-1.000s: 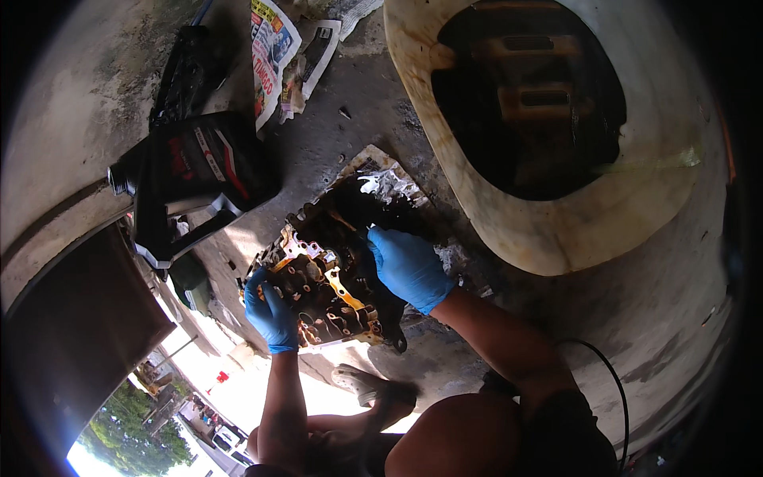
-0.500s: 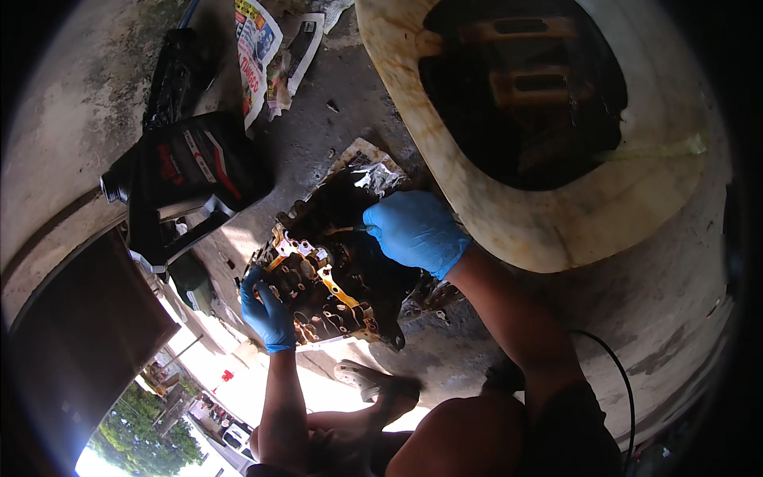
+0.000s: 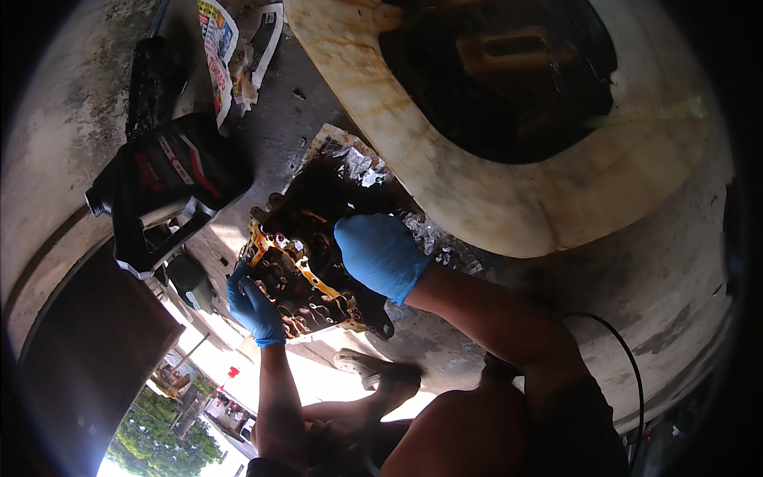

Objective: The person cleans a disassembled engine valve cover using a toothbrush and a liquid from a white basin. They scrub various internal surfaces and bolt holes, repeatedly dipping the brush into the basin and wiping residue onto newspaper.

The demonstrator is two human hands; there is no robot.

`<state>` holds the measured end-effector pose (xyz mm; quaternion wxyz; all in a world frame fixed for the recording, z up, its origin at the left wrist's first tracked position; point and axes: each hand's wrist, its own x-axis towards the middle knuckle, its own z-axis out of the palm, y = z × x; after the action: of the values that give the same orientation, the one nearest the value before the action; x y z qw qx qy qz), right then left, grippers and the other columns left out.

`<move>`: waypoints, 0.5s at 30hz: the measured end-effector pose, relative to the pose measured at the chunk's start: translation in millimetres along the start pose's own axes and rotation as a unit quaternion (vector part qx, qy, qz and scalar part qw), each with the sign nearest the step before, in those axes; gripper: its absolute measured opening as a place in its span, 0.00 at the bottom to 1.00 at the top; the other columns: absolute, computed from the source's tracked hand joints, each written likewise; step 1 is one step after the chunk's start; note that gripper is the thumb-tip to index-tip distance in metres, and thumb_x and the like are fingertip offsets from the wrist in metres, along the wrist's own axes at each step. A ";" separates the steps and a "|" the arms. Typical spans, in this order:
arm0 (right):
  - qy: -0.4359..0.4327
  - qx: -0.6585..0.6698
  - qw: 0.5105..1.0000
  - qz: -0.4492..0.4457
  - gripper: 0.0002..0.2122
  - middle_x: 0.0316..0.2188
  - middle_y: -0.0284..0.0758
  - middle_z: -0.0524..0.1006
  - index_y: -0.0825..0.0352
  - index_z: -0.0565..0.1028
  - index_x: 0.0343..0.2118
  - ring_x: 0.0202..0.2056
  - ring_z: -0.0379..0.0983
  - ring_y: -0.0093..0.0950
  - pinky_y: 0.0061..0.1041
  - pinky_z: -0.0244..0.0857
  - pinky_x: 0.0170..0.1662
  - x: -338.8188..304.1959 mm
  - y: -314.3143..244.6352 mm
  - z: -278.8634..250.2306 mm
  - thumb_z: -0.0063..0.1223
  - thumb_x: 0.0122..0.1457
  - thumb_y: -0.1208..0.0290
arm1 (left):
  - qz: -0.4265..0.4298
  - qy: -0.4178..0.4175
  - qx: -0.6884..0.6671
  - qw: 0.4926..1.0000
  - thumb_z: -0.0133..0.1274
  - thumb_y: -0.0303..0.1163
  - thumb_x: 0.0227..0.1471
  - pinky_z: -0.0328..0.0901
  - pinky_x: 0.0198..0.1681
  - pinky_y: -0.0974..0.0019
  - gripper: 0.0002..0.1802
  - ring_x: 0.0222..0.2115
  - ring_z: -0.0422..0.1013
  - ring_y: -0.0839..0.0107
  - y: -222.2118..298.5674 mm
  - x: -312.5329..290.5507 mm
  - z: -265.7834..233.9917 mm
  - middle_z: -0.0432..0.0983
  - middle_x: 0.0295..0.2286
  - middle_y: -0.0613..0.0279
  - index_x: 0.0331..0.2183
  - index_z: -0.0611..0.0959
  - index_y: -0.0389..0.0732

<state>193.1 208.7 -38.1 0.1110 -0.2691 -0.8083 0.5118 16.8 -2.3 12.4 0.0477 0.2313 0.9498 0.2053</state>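
Note:
An oily engine cylinder head [image 3: 314,278], dark with amber-stained metal ridges and round bores, lies on the floor in front of me. My left hand [image 3: 256,312], in a blue glove, grips its left edge with the fingers bent over the rim. Above the dark far right side of the part is my right hand [image 3: 383,253], also blue-gloved and closed in a fist. Whatever that fist holds is hidden behind the glove now; a thin brownish tool stuck out of it half a second ago. Crumpled foil-like sheet [image 3: 362,167] lies under the part's far end.
A black oil jug [image 3: 171,171] lies at the left, with torn newspaper [image 3: 218,52] beyond it. A large stained pale plastic container [image 3: 509,203] with dark liquid inside fills the upper right. A black cable [image 3: 620,342] curves along the right. My sandalled foot [image 3: 362,366] is close to the cylinder head.
My right hand has shifted toward me and left across the part, and the thin tool no longer shows. The left hand stays at the same edge. The whole view has shifted slightly.

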 end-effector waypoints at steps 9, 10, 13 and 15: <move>-0.009 0.041 0.998 0.049 0.09 0.21 0.40 0.73 0.70 0.75 0.37 0.24 0.75 0.40 0.38 0.69 0.25 -8.4 1.2 -0.4 0.50 0.52 0.77 | 0.015 0.011 0.026 0.999 0.42 0.22 0.61 0.68 0.46 0.66 0.15 0.39 0.76 0.69 -4.0 1.3 -0.1 0.81 0.39 0.56 0.44 0.82 0.35; -0.043 0.049 0.997 0.042 0.11 0.21 0.41 0.73 0.71 0.75 0.40 0.24 0.75 0.41 0.39 0.69 0.25 -14.8 1.7 0.5 0.50 0.53 0.77 | -0.011 0.008 0.012 1.000 0.42 0.24 0.62 0.68 0.45 0.65 0.15 0.38 0.75 0.69 -4.8 1.3 0.5 0.81 0.38 0.56 0.44 0.82 0.34; -0.100 0.076 0.990 0.069 0.19 0.22 0.45 0.73 0.75 0.71 0.51 0.25 0.73 0.44 0.42 0.68 0.27 -36.3 -0.2 13.1 0.47 0.55 0.80 | -0.022 0.015 -0.003 1.000 0.42 0.25 0.62 0.68 0.45 0.65 0.15 0.38 0.75 0.70 -7.1 1.5 1.2 0.80 0.38 0.57 0.43 0.82 0.34; -0.063 0.117 0.988 0.085 0.18 0.22 0.45 0.73 0.76 0.71 0.50 0.25 0.73 0.46 0.43 0.67 0.27 -42.0 0.6 33.5 0.47 0.55 0.80 | 0.010 0.014 0.030 0.999 0.43 0.23 0.62 0.68 0.48 0.64 0.14 0.41 0.76 0.68 -8.4 0.0 -1.5 0.81 0.40 0.56 0.44 0.82 0.35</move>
<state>213.0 160.2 -49.7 0.0470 -0.2894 -0.7225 0.6261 13.0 -9.7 10.3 0.0251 0.2393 0.9537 0.1806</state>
